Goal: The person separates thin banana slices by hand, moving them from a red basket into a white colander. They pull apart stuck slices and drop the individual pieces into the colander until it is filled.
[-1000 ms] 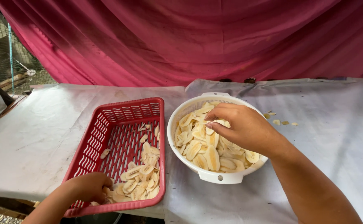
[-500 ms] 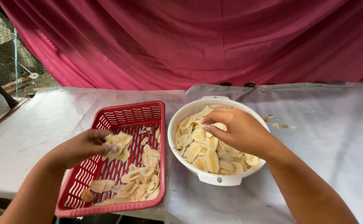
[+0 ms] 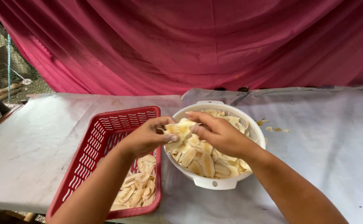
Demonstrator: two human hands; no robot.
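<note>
Both hands now meet over the white colander's near-left rim

The left hand [image 3: 148,136] has crossed from the red basket [image 3: 107,137] to the white colander [image 3: 214,182] on the worktop [image 3: 322,157], joining the right hand [image 3: 219,132]; both grips pinch one clump of banana slices [image 3: 180,129], seemingly stuck together.

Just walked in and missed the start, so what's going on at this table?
A person's left hand and right hand meet over the white colander, together holding a clump of pale banana slices. The colander is full of slices. Beside it, a red basket holds a smaller pile. A few stray bits lie on the white cloth.
</note>
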